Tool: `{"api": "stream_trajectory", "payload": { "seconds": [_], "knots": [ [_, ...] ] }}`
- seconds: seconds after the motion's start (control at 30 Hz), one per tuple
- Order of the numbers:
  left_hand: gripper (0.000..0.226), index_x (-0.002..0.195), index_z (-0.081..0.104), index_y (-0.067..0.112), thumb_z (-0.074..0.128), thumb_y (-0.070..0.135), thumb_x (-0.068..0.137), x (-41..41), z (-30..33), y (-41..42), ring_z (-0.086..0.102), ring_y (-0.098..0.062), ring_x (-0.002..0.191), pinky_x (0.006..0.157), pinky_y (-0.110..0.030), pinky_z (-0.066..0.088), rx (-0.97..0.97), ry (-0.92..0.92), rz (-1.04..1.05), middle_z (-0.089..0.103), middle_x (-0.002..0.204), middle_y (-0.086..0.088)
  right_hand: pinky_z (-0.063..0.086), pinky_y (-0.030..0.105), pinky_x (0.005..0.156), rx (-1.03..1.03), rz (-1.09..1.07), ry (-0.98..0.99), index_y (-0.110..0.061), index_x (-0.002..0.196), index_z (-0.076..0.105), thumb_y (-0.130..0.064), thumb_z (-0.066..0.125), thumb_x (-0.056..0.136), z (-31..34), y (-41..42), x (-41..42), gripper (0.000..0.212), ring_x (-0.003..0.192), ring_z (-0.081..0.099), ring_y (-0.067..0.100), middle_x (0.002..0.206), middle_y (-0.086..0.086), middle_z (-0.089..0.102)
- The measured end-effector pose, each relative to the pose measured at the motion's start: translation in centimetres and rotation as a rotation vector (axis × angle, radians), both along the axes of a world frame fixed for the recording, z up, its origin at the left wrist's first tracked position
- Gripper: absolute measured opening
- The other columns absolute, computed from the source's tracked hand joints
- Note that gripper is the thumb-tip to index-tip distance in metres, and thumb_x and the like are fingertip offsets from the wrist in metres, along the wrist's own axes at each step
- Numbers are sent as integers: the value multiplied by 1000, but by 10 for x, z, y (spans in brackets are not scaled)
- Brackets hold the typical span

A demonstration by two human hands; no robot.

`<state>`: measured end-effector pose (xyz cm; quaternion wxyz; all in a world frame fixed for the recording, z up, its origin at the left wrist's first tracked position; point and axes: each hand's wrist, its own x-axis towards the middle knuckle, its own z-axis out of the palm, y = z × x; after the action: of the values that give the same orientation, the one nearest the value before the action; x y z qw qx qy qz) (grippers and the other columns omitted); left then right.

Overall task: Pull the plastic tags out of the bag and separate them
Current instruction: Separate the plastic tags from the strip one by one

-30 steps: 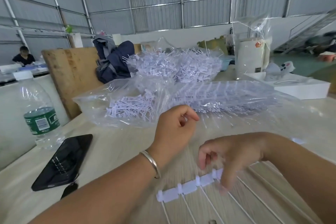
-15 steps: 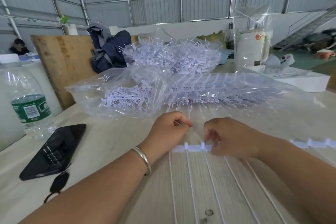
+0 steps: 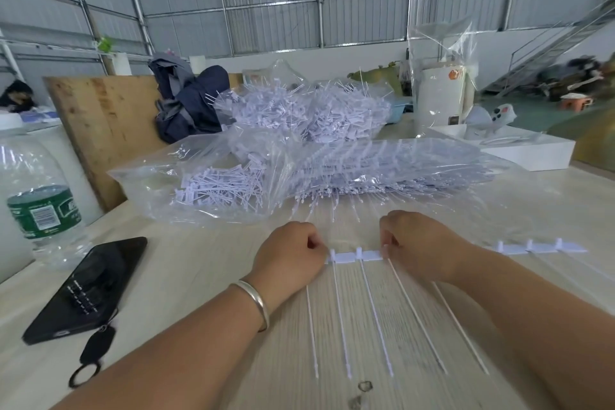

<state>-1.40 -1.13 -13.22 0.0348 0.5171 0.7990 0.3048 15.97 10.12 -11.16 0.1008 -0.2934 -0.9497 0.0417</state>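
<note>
At the far left a clear plastic water bottle [image 3: 41,206] with a green label stands on the pale wood-grain surface [image 3: 186,270], and just right of it a black phone [image 3: 88,289] lies flat and glossy, a dark ring tag trailing from its near end. Behind them leans a rough plywood board [image 3: 109,123]. Next comes the left forearm, reaching in from the lower left with a plain silver bangle [image 3: 254,303] round the wrist; the left hand [image 3: 288,255] is knuckles-up, fingers curled tight, pinching the left end of a short strip of white plastic tags [image 3: 356,256]. The strip's flat rectangular heads are joined side by side, and their thin stiff tails run back toward the person like the teeth of a comb. The right hand [image 3: 419,243] mirrors the other, fingers curled down and pinching the strip's right end. Beyond the hands a crinkled transparent bag [image 3: 253,176] lies on its side, packed with more tags, and a loose heap of tags [image 3: 306,110] rises behind it. To the right, past the right wrist, another strip of tags [image 3: 535,247] lies on the surface, and farther back sits a shallow white tray [image 3: 529,156].
</note>
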Motion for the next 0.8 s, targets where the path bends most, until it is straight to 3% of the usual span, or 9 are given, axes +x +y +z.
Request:
{"api": "stream_trajectory", "payload": {
  "seconds": [0.17,0.33,0.43,0.5,0.57,0.7,0.8],
  "knots": [
    [9,80,68,21,63,28,83,-2,2,1,58,-11,74,58,-26,39,52,-161,29,63,81,9,38,32,62,-90,-81,288,-17,89,43,-20,43,98,-2,-1,-3,10,69,52,19,76,2,56],
    [16,78,71,11,62,22,84,-9,5,2,57,-9,69,59,-22,38,53,-259,42,67,78,4,36,26,58,-261,-126,465,-16,90,54,-24,52,94,-5,5,-3,9,64,49,15,67,-5,52],
    [25,68,68,6,68,27,82,-9,10,0,48,-13,60,59,-25,35,108,-490,0,55,65,-2,33,26,55,-307,-158,511,-17,77,60,-36,59,89,-6,7,-3,23,56,43,9,60,-8,45],
    [25,61,65,17,68,23,85,-9,14,-1,42,-13,51,47,-22,30,173,-769,-105,50,58,1,33,26,56,-305,-165,526,-15,74,60,-41,60,88,-6,8,-2,30,54,41,9,57,-8,43],
    [18,68,66,14,67,15,86,-9,17,-3,39,-11,47,39,-19,22,223,-1000,-195,50,57,2,31,26,55,-311,-165,545,-12,76,60,-44,58,88,-5,8,-2,34,52,40,9,54,-8,41],
    [13,76,66,13,66,17,88,-6,19,-5,42,-8,52,39,-17,25,249,-1093,-210,59,63,2,29,23,55,-396,-151,623,-8,79,59,-42,59,89,-5,8,-1,36,51,37,6,50,-11,39],
    [11,77,64,14,67,16,87,-5,19,-4,45,-7,56,40,-15,29,289,-1131,-181,61,66,3,30,25,60,-457,-114,677,-4,80,57,-53,60,84,-3,3,0,49,55,38,6,55,-14,40]
  ]
}}
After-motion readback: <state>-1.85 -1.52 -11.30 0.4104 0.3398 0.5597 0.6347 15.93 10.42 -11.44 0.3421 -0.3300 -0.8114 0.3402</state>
